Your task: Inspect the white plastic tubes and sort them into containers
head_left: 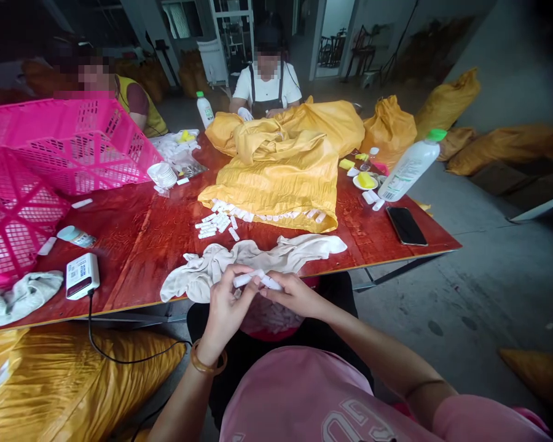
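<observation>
Joining two tubes (257, 280) over table's near edge (133, 304); left hand (225, 307), right hand (295, 294) each pinching one; next needs ends aligned

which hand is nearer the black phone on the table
Right. The right hand sits at the table's near edge, below and left of the black phone. The left hand is further left, beyond the right hand.

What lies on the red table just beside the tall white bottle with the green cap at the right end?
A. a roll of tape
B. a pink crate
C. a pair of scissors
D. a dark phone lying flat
D: a dark phone lies flat on the red table just below the tilted-looking white bottle, near the table's right corner.
</observation>
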